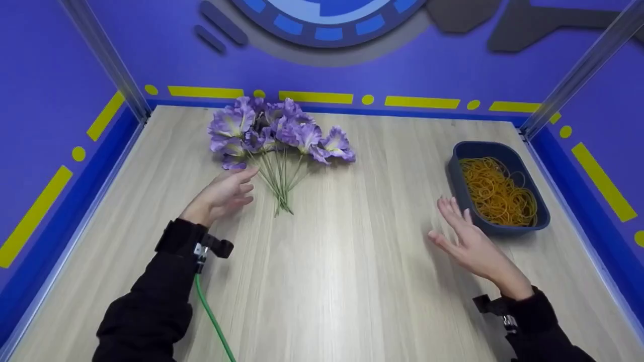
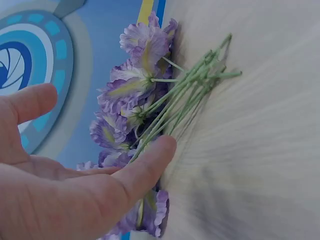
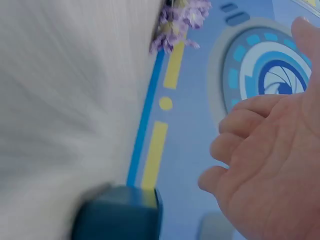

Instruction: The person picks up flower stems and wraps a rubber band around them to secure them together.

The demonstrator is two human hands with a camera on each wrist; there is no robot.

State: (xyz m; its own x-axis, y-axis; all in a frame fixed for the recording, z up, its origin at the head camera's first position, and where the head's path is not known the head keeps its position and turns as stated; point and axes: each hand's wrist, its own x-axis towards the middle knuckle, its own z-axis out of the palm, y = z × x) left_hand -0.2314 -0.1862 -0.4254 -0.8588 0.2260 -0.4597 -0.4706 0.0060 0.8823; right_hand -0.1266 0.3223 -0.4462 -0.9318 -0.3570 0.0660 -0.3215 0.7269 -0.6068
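A bunch of purple artificial flowers lies at the back left of the table, its green stems crossing and pointing toward the front. My left hand hovers just left of the stems, fingers loosely extended, holding nothing. In the left wrist view, its fingers overlap the lower blooms. On the right, my right hand is raised with thumb and fingers spread and nothing in it. It is nearest to a dark blue plastic bin filled with yellowish-brown rubber bands.
The pale wood-grain table is bounded by blue printed walls at the back and both sides. Metal posts stand at the back corners. A green cable runs from the left wrist toward the front edge.
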